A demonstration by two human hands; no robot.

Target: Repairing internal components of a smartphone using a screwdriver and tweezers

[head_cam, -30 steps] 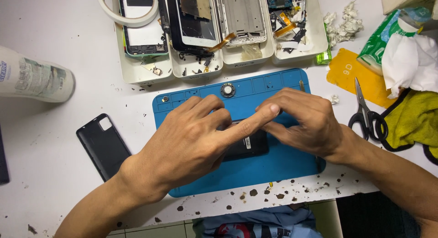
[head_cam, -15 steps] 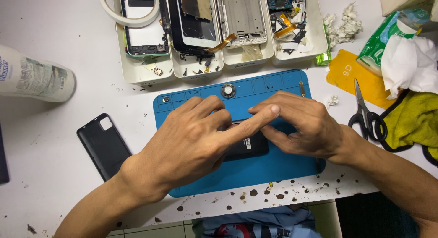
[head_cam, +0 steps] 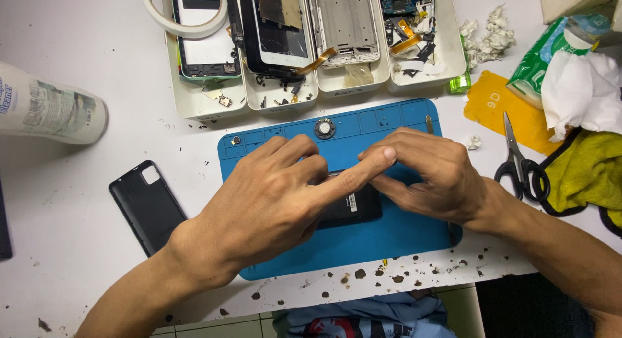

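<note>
At the far left of the white desk [head_cam: 84,202] a pale spray bottle [head_cam: 48,111] lies on its side, and nearer the front edge a black phone back cover [head_cam: 146,205] lies flat, inner face down, just left of the blue work mat [head_cam: 389,241]. Above the mat a row of white trays [head_cam: 311,85] holds stripped phone frames, screens and loose parts, with a ring of white tape [head_cam: 184,17] resting over the leftmost tray. The left hand [head_cam: 272,198] reaches in from the lower left and lies palm down on the mat, its index finger stretched out to the right and its other fingers bent over a flat black phone part [head_cam: 350,208] that lies on the middle of the mat, mostly hidden beneath both hands. The right hand [head_cam: 431,176] comes in from the lower right, fingers curled down onto the right end of the same part, and its fingertips meet the tip of the left index finger, so the hands are together and pressing on the part rather than clamped round it. A small round metal piece [head_cam: 324,128] sits on the mat's upper edge. Right of the mat lie an orange card [head_cam: 499,108], black-handled scissors [head_cam: 518,163], a yellow cloth [head_cam: 589,173], crumpled white tissue [head_cam: 580,85] and a green packet [head_cam: 538,66]. Dark crumbs dot the desk's front edge.
</note>
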